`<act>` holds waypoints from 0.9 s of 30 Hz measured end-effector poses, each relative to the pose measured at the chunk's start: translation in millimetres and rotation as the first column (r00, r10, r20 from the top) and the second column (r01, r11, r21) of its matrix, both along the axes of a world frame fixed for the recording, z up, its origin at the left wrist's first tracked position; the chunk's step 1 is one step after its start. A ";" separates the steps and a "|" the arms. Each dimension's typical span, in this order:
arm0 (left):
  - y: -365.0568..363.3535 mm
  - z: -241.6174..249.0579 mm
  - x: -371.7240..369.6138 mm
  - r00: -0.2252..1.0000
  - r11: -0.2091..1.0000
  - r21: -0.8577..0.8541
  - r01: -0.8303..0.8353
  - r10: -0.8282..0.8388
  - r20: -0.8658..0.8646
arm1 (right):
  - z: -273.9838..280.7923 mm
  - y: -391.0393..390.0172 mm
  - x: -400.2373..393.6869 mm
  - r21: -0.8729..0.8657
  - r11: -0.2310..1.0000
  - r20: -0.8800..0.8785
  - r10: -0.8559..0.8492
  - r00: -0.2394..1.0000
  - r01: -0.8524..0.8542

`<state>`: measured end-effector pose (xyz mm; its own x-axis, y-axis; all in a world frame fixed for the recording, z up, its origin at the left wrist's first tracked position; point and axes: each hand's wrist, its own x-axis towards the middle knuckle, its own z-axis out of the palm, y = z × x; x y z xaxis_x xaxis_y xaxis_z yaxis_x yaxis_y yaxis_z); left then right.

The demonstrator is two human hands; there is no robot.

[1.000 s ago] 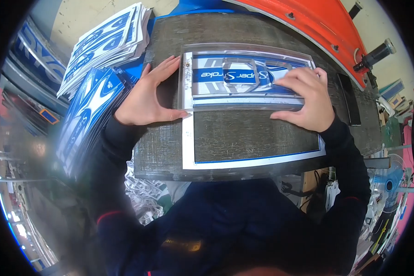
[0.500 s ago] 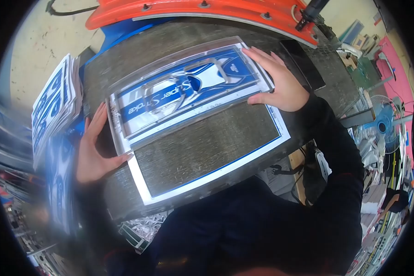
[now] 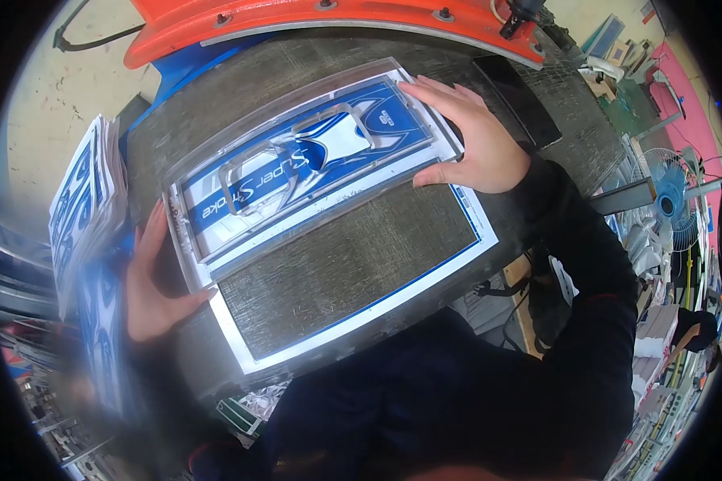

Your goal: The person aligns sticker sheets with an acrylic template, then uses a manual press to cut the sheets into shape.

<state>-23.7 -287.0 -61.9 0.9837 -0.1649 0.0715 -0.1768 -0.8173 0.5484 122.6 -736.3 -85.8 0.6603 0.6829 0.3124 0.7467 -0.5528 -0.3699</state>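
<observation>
A clear plastic cutting die (image 3: 303, 170) with two raised loop handles lies on a blue-and-white printed sheet (image 3: 234, 327). Lettering shows through the clear plastic. Toward me, the sheet's border surrounds a rectangular opening with the dark board visible through it. My left hand (image 3: 154, 289) holds the die's left end, fingers along its side and thumb by the near corner. At the right end, my right hand (image 3: 480, 140) grips the die, with fingers over the far corner and thumb against the near edge.
The dark worn board (image 3: 353, 240) lies underneath. An orange-red machine beam (image 3: 289, 18) crosses the far side. A black phone-like slab (image 3: 517, 100) lies right of my right hand. Stacked printed sheets (image 3: 88, 196) stand at the left. A blue fan (image 3: 667, 196) is farther right.
The view has shifted slightly, so the die, sheet and hands appear a little farther left. Both hands keep their hold on the die; otherwise little differs.
</observation>
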 end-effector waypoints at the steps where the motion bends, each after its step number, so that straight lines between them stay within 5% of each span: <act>1: -0.1 0.3 0.1 1.000 1.000 0.000 -0.001 0.001 -0.002 | -0.5 -0.1 0.3 0.000 1.000 -0.002 0.001 1.000 -0.001; 27: -0.4 1.9 -0.3 1.000 1.000 -0.013 -0.008 0.007 -0.026 | -1.4 -0.6 0.4 -0.013 1.000 0.040 0.005 0.999 -0.004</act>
